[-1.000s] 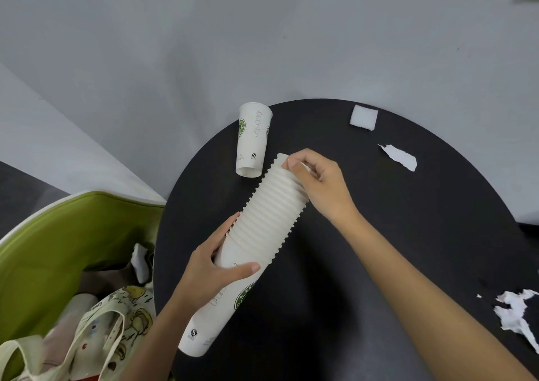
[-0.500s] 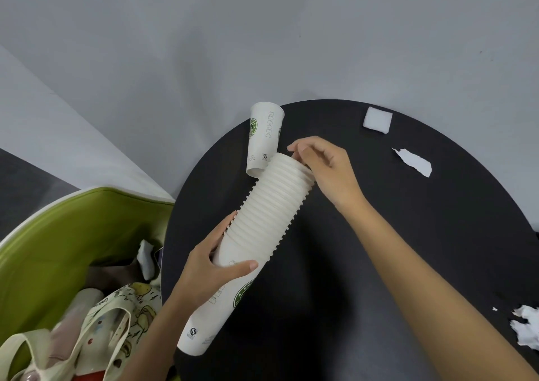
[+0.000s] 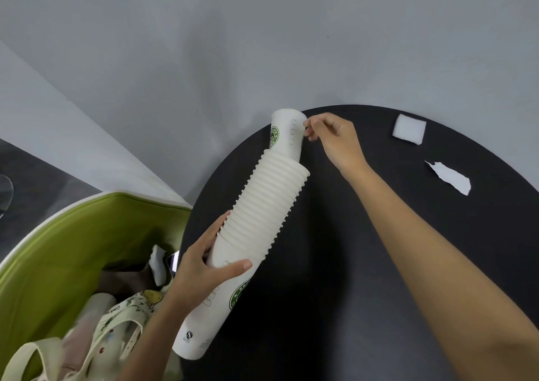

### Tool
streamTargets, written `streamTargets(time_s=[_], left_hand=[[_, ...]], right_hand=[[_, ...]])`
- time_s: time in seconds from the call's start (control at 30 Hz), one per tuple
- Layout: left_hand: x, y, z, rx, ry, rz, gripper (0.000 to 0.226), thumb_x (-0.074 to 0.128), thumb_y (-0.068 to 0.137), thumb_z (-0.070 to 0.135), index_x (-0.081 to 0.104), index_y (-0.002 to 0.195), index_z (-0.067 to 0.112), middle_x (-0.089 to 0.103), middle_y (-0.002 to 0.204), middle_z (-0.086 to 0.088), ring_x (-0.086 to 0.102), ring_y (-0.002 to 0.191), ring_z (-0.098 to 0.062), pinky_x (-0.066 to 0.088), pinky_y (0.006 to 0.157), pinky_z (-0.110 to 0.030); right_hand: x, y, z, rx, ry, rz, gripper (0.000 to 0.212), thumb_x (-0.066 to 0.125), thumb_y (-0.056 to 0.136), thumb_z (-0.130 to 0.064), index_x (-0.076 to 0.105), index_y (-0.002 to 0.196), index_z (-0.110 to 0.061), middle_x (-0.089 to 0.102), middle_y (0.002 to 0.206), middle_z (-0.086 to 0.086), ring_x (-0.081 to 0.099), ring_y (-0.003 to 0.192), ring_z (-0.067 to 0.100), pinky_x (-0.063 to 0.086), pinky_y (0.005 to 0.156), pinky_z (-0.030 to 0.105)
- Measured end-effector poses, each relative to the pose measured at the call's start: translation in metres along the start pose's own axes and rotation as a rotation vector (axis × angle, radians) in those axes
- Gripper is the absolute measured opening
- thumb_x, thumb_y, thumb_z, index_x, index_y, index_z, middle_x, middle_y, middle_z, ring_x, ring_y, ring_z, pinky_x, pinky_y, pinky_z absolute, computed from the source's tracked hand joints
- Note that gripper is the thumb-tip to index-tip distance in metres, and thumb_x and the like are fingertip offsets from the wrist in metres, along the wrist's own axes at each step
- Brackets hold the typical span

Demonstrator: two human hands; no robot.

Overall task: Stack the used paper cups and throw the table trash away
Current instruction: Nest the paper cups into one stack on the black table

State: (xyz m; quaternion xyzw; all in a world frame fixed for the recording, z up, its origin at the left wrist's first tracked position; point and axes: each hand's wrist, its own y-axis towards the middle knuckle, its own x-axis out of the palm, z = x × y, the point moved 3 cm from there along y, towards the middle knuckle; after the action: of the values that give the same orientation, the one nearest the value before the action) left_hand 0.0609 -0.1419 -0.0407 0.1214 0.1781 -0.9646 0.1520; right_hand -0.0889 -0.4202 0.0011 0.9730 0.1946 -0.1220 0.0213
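A long stack of white paper cups lies tilted over the black round table, its open end pointing to the far edge. My left hand is wrapped around the stack's lower part. A single white cup with a green logo stands upright at the table's far edge, its lower half hidden behind the stack's top. My right hand pinches this cup's rim with thumb and fingertips. A torn scrap of white paper and a white foam square lie on the table to the right.
A green-lined container stands left of the table, against its edge, holding a printed cloth bag and other items. Grey walls rise behind the table. My right forearm crosses the table's right half.
My right hand has left the stack's open end and moved up to the single cup's rim. The view has shifted, and the crumpled paper at the right edge is out of sight.
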Motion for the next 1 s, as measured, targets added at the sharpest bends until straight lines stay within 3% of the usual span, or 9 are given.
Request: streamTargets(time_s=[0.17, 0.27, 0.43, 0.6, 0.8, 1.0], left_hand=[[-0.006, 0.015, -0.002, 0.006, -0.001, -0.003, 0.095, 0.081, 0.056, 0.055, 0.042, 0.141, 0.039, 0.054, 0.134, 0.029, 0.050, 0.123, 0.007, 0.045, 0.087, -0.005], [-0.009, 0.021, -0.003, 0.013, -0.006, -0.011, 0.095, 0.081, 0.057, 0.053, 0.043, 0.142, 0.037, 0.054, 0.136, 0.025, 0.050, 0.126, 0.002, 0.046, 0.093, -0.012], [-0.012, 0.029, -0.007, 0.010, -0.014, -0.018, 0.095, 0.082, 0.058, 0.052, 0.043, 0.143, 0.034, 0.053, 0.139, 0.023, 0.049, 0.129, -0.001, 0.044, 0.099, -0.019], [-0.014, 0.036, -0.009, 0.008, -0.021, -0.022, 0.095, 0.083, 0.058, 0.050, 0.043, 0.142, 0.035, 0.051, 0.140, 0.026, 0.046, 0.130, 0.004, 0.042, 0.099, -0.014], [-0.015, 0.037, -0.008, 0.013, -0.034, -0.025, 0.095, 0.082, 0.059, 0.049, 0.043, 0.143, 0.033, 0.052, 0.139, 0.026, 0.047, 0.129, 0.004, 0.043, 0.095, -0.009], [-0.012, 0.032, -0.007, 0.008, -0.052, -0.024, 0.094, 0.083, 0.058, 0.048, 0.043, 0.142, 0.034, 0.053, 0.136, 0.027, 0.048, 0.127, 0.005, 0.043, 0.092, -0.006]], right_hand=[[0.007, 0.035, 0.012, -0.015, -0.084, 0.014, 0.021, 0.048, 0.093, -0.010, 0.068, 0.087, -0.014, 0.067, 0.087, -0.007, 0.059, 0.078, 0.002, 0.049, 0.087, 0.024], [0.012, 0.053, 0.018, -0.008, -0.125, -0.005, 0.019, 0.049, 0.094, -0.012, 0.067, 0.090, -0.016, 0.067, 0.096, -0.009, 0.060, 0.092, 0.007, 0.048, 0.093, 0.026], [0.026, 0.074, 0.029, 0.014, -0.182, -0.076, 0.016, 0.052, 0.095, -0.021, 0.067, 0.101, -0.020, 0.064, 0.111, -0.006, 0.057, 0.106, 0.009, 0.040, 0.090, 0.018], [0.036, 0.082, 0.032, 0.023, -0.235, -0.180, 0.018, 0.052, 0.094, -0.017, 0.068, 0.103, -0.019, 0.066, 0.112, -0.006, 0.056, 0.104, 0.006, 0.040, 0.089, 0.015], [0.032, 0.079, 0.034, 0.074, -0.262, -0.207, 0.024, 0.047, 0.096, -0.009, 0.070, 0.093, -0.016, 0.059, 0.107, -0.008, 0.050, 0.104, 0.009, 0.038, 0.086, 0.022], [0.016, 0.071, 0.032, 0.035, -0.246, -0.176, 0.024, 0.050, 0.096, -0.009, 0.070, 0.088, -0.020, 0.061, 0.099, -0.008, 0.051, 0.091, 0.007, 0.038, 0.080, 0.018]])
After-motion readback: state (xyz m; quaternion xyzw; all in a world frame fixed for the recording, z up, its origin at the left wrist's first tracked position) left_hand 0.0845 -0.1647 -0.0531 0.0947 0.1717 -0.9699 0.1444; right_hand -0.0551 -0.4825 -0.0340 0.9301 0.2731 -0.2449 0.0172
